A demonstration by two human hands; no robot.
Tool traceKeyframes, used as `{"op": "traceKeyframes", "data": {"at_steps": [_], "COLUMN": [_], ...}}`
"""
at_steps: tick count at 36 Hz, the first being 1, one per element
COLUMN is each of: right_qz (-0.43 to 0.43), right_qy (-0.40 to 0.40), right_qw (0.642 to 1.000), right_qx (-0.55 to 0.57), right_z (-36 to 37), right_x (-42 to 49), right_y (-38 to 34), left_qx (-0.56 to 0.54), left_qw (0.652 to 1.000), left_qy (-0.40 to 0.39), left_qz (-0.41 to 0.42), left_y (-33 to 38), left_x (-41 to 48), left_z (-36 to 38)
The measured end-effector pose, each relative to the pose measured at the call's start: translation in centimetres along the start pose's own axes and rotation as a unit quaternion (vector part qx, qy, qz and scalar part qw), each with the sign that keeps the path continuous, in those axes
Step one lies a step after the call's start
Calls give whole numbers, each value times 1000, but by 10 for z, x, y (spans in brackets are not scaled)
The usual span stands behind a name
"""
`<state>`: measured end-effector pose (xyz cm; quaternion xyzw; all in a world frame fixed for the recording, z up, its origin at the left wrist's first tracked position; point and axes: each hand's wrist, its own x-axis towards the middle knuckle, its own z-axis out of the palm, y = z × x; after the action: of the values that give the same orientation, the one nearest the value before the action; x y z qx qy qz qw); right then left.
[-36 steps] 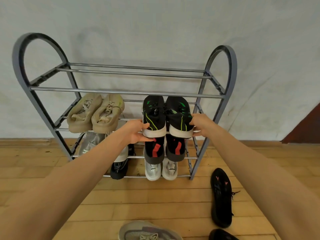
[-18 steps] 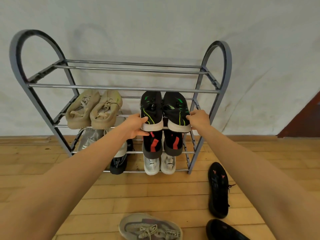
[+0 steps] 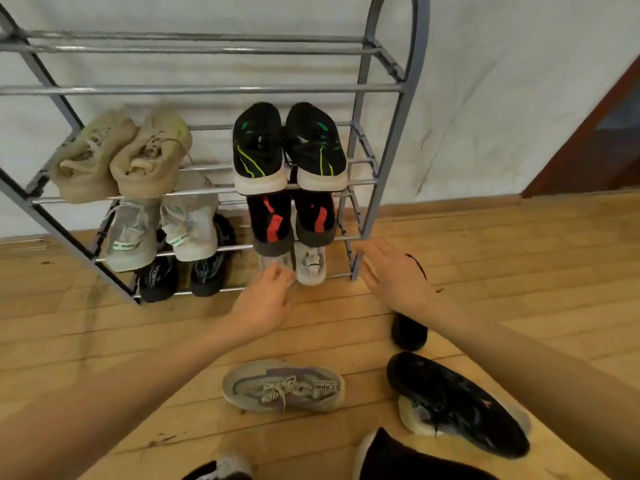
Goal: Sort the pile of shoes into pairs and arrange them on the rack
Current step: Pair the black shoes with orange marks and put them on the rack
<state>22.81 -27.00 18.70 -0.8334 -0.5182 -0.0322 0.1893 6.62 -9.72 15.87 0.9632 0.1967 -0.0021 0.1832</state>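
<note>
A grey metal shoe rack (image 3: 394, 88) stands against the wall. Its second shelf holds a beige pair (image 3: 121, 157) and a black pair with green stripes (image 3: 289, 150). Below sit a grey-white pair (image 3: 159, 230) and a black pair with red marks (image 3: 291, 220). The lowest shelf carries a black pair (image 3: 183, 275) and a white pair (image 3: 310, 265). My left hand (image 3: 266, 303) and right hand (image 3: 391, 271) hover empty, fingers spread, low in front of the rack. On the floor lie a grey sneaker (image 3: 282, 386) and two black shoes (image 3: 457, 403) (image 3: 408, 330).
The floor is wooden planks (image 3: 519, 271), the wall behind the rack is white. A dark brown door frame (image 3: 588, 133) stands at the right. The rack's top shelf bars (image 3: 194, 43) carry no shoes. More shoe parts (image 3: 221, 469) show at the bottom edge.
Both hands have let go of the black-and-green pair, which stays on the second shelf, and dropped toward the floor. The view has tilted down, showing more floor shoes.
</note>
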Motion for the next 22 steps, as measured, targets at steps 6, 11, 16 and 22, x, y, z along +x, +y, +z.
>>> {"op": "traceKeyframes", "data": {"at_steps": [6,11,16,22], "right_qz": [159,221,238,217], "right_qy": [-260,-478,-549,-490], "right_qw": [952,847,796,838], "right_qx": [-15,-72,-92,-101], "right_z": [58,91,112,111], "right_x": [-60,-90,-110,-125], "right_y": [48,77,87,86], "left_qx": [-6,8,18,64], "left_qw": [984,967,956,948], "left_qy": [-180,-253,-291,-311], "left_qz": [-5,23,26,25], "left_y": [-2,1,2,2], "left_x": [0,4,3,-9], "left_z": [69,116,158,189]}}
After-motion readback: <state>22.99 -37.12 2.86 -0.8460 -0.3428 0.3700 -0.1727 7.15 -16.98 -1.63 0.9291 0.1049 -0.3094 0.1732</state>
